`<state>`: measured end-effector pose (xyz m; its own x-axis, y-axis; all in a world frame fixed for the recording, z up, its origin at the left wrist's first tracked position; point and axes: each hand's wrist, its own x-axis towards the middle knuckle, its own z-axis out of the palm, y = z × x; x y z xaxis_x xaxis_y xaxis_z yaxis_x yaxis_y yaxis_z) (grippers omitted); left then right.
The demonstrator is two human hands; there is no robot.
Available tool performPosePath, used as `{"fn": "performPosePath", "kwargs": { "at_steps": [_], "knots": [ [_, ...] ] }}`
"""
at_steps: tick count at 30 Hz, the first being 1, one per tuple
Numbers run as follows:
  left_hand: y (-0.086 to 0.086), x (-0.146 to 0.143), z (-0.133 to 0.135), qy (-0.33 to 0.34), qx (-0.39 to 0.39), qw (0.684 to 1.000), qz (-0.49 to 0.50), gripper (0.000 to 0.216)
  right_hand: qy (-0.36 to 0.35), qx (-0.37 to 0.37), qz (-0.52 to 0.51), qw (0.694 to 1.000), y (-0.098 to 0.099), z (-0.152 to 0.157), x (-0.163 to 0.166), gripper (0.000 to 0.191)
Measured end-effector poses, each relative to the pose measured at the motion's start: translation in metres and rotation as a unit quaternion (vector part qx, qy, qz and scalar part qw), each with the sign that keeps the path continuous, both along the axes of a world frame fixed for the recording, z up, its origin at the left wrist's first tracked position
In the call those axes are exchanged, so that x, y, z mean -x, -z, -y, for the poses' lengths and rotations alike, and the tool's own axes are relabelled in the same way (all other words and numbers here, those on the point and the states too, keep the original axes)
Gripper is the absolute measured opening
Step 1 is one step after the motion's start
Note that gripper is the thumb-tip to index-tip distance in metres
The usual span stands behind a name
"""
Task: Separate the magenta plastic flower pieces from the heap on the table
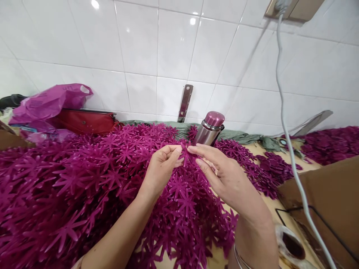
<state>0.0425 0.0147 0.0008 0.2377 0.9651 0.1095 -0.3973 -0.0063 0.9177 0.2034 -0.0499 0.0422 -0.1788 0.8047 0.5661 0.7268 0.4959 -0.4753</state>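
Note:
A large heap of magenta star-shaped plastic flower pieces (pixel 70 183) covers the table. Above the heap's right side, my left hand (pixel 162 166) and my right hand (pixel 221 172) meet fingertip to fingertip. Both pinch one magenta flower piece (pixel 185 152) between thumbs and forefingers. My left fingers are curled tight; my right forefinger stretches toward the piece. A bangle shows on my right wrist at the lower edge.
A pink-capped steel flask (pixel 209 130) stands just behind my hands. A red pouch (pixel 84 121) and pink plastic bag (pixel 47 102) lie back left. A grey cable (pixel 288 142) hangs down on the right over a cardboard box (pixel 331 201). More flower pieces (pixel 331 144) lie far right. White tiled wall behind.

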Motion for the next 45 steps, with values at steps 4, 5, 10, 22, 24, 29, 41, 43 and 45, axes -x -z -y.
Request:
{"fn": "performPosePath", "kwargs": {
  "at_steps": [4,5,10,22,24,29,41,43,45],
  "knots": [
    [-0.001,0.002,-0.001,-0.014,-0.001,1.000,-0.002,0.033,0.058,-0.018,-0.014,0.998,-0.002,0.004,-0.023,0.030],
    [-0.002,0.003,-0.001,-0.018,-0.006,1.000,-0.002,0.033,0.090,-0.025,-0.016,0.996,-0.002,0.005,-0.033,0.029],
    [-0.002,0.006,0.002,-0.025,-0.051,0.998,-0.027,0.030,0.239,0.069,0.030,0.968,0.013,-0.009,-0.080,0.029],
    [0.001,0.004,0.001,-0.010,-0.077,0.991,-0.107,0.028,0.274,0.366,0.202,0.866,0.085,-0.077,-0.081,0.049],
    [0.001,0.005,0.001,-0.007,-0.078,0.989,-0.122,0.027,0.274,0.374,0.212,0.861,0.089,-0.081,-0.083,0.049],
    [0.000,0.005,0.001,0.007,-0.084,0.987,-0.136,0.028,0.275,0.356,0.217,0.866,0.095,-0.083,-0.091,0.040],
    [0.000,0.008,-0.004,-0.013,-0.069,0.991,-0.117,0.030,0.291,0.282,0.194,0.893,0.098,-0.084,-0.090,0.034],
    [0.001,0.008,-0.005,-0.012,-0.071,0.990,-0.117,0.030,0.299,0.276,0.194,0.893,0.099,-0.085,-0.090,0.036],
    [0.002,0.009,-0.006,-0.008,-0.073,0.990,-0.117,0.029,0.304,0.277,0.195,0.890,0.099,-0.086,-0.090,0.038]
  ]
}}
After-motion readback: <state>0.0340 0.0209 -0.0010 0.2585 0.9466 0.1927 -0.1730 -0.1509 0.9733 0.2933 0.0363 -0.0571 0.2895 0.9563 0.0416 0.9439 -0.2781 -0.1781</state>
